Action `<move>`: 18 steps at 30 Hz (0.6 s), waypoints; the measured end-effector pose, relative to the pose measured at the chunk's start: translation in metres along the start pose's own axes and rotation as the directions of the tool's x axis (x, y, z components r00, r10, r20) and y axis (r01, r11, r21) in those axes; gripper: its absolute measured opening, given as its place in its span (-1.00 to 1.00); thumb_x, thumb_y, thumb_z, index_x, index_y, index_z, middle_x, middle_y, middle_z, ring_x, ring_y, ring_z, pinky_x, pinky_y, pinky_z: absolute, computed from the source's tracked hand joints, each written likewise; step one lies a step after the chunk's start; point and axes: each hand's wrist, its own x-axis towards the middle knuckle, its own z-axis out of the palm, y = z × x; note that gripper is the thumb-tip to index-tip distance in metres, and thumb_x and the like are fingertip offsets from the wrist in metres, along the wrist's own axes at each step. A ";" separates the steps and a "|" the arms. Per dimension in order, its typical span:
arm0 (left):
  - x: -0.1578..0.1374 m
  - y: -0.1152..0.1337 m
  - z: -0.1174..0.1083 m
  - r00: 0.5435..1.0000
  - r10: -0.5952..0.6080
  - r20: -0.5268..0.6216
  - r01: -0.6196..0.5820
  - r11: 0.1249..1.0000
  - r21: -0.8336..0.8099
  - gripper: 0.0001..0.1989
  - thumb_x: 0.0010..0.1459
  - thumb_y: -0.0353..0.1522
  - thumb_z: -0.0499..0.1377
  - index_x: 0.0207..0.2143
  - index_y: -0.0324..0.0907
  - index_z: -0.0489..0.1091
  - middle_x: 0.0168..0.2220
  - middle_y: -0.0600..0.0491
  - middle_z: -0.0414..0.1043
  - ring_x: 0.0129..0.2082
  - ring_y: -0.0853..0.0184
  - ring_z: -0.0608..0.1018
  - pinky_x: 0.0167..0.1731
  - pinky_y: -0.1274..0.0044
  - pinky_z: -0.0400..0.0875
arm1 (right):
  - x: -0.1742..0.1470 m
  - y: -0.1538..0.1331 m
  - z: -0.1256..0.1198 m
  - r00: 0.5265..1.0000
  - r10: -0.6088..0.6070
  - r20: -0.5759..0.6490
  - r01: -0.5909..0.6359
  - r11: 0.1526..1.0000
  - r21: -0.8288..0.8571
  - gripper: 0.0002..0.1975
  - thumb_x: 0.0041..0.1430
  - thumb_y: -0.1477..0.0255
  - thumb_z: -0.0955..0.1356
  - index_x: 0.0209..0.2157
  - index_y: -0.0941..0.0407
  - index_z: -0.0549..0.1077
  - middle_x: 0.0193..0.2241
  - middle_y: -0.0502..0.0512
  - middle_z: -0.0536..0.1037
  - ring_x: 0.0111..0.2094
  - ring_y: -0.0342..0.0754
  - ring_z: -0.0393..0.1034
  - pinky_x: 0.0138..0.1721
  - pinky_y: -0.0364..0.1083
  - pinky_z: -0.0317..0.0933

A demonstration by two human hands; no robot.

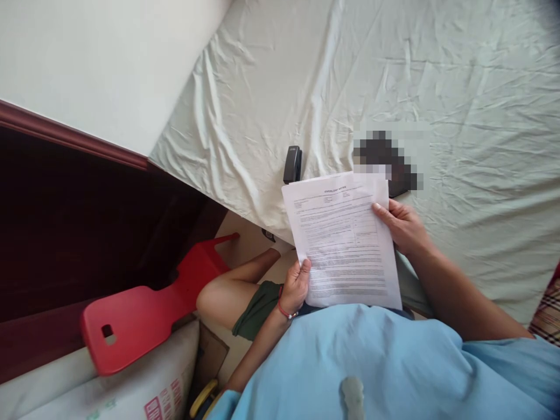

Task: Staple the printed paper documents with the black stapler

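Observation:
Printed sheets of paper (345, 251) are held up in front of my blue shirt, text side towards me. My left hand (296, 286) pinches their lower left edge, thumb on top. At the upper right edge, my right hand (402, 224) grips them with the thumb on the front and the fingers behind. How many sheets there are I cannot tell. Just beyond the top left corner of the paper, a black stapler (293, 164) lies on the pale green cloth (271, 105). A dark object (400, 185), partly blurred out, lies behind the top right corner.
A red plastic chair (135, 321) stands to the left, beside a white printed sack (161, 379). Dark red wooden furniture (79, 140) borders the left side. The cloth is wrinkled and its surface ends along a slanted edge left of the paper.

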 end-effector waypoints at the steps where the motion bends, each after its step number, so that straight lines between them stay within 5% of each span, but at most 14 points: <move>1: 0.001 -0.001 0.000 1.000 -0.006 0.012 0.005 1.000 0.008 -0.47 0.25 0.03 0.20 -0.03 -0.22 0.56 -0.03 -0.14 0.59 0.00 0.11 0.60 0.09 0.33 0.43 | 0.000 -0.001 0.000 1.000 0.008 0.002 -0.008 1.000 0.014 -0.60 0.11 0.05 0.49 -0.14 0.02 0.59 -0.29 0.06 0.67 -0.39 0.03 0.58 -0.39 0.02 0.51; 10: 0.002 0.014 -0.001 0.999 -0.002 0.047 0.002 1.000 0.000 -0.51 0.27 -0.02 0.22 0.00 -0.22 0.56 0.03 -0.15 0.56 0.10 0.07 0.55 0.15 0.28 0.41 | -0.001 -0.001 0.005 0.999 0.032 0.016 -0.034 0.989 0.141 -0.61 0.03 0.06 0.54 -0.16 -0.02 0.60 -0.30 0.02 0.68 -0.33 0.03 0.60 -0.35 -0.01 0.51; 18: 0.029 0.062 0.010 0.981 0.193 0.002 -0.190 0.971 -0.145 -0.59 0.28 -0.15 0.26 0.10 -0.12 0.49 0.15 -0.06 0.49 0.24 0.13 0.44 0.26 0.32 0.30 | 0.000 0.002 0.005 0.998 0.040 0.046 -0.045 0.992 0.120 -0.60 0.04 0.07 0.53 -0.19 0.03 0.59 -0.35 0.03 0.67 -0.45 -0.04 0.54 -0.45 -0.08 0.44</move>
